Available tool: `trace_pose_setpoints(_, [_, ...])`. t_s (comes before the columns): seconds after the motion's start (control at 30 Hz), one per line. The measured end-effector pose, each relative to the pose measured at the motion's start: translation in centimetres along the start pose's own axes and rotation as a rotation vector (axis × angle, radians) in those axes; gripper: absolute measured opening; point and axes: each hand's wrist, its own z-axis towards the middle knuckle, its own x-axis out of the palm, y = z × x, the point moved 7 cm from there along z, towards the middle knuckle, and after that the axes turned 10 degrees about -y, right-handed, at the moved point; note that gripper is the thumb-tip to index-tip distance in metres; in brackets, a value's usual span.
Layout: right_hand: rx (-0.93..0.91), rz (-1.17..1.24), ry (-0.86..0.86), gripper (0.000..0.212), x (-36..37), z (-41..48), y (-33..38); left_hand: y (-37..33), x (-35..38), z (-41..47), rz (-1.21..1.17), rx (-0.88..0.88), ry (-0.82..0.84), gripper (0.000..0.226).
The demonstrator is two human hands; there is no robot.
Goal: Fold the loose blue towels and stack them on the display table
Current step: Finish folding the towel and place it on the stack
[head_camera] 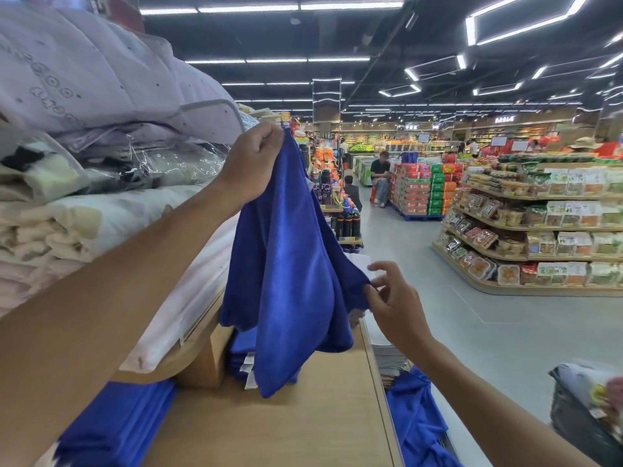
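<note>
Wooden display table — folded blue towels (tagged) behind, another stack front-left

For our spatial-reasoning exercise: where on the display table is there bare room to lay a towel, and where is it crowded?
Bare wood on the display table lies between the folded blue towel stack at left and the table's right edge. Crowded: the far end, where a second towel stack sits under the hanging towel.

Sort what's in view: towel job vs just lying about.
Job: blue towel held up, left hand gripping its top corner, right hand pinching its side edge; folded blue stack behind it; loose blue towels at lower right; display table.
Lying about: bagged bedding on the left; snack shelves; stacked cartons down the aisle.
</note>
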Motion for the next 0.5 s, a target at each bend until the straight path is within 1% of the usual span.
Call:
trace_pose_setpoints(0.07, [-0.106, 0.052, 0.023, 0.037, 0.6, -1.0, 0.9, -0.1, -0.2, -0.1, 0.002, 0.008, 0.013, 0.034])
trace_pose_setpoints(0.13, [-0.226, 0.042, 0.066, 0.031, 1.6, -2.0, 1.7, -0.1, -0.3, -0.1, -0.004, 0.006, 0.032, 0.034])
trace_pose_setpoints(0.17, [-0.228, 0.053, 0.089, 0.028, 2.1, -2.2, 1.8, -0.1, -0.3, -0.2, -0.007, 0.004, 0.044, 0.033])
trace_pose_setpoints(0.23, [-0.136, 0.137, 0.127, 0.038, 3.0, -2.3, 1.9, -0.2, -0.3, -0.3, -0.003, 0.01, 0.064, 0.03])
trace_pose_setpoints(0.33, [0.037, 0.348, 0.201, 0.051, 4.2, -2.3, 2.6, -0.3, -0.4, -0.5, -0.004, 0.016, 0.076, 0.029])
trace_pose_setpoints(0.43, [0.079, 0.512, 0.259, 0.041, 4.6, -2.4, 3.9, -0.4, -0.4, -0.8, -0.007, 0.014, 0.089, 0.028])
trace_pose_setpoints(0.5, [0.049, 0.564, 0.294, 0.028, 4.6, -2.6, 4.6, -0.4, -0.5, -1.0, -0.008, 0.016, 0.085, 0.027])
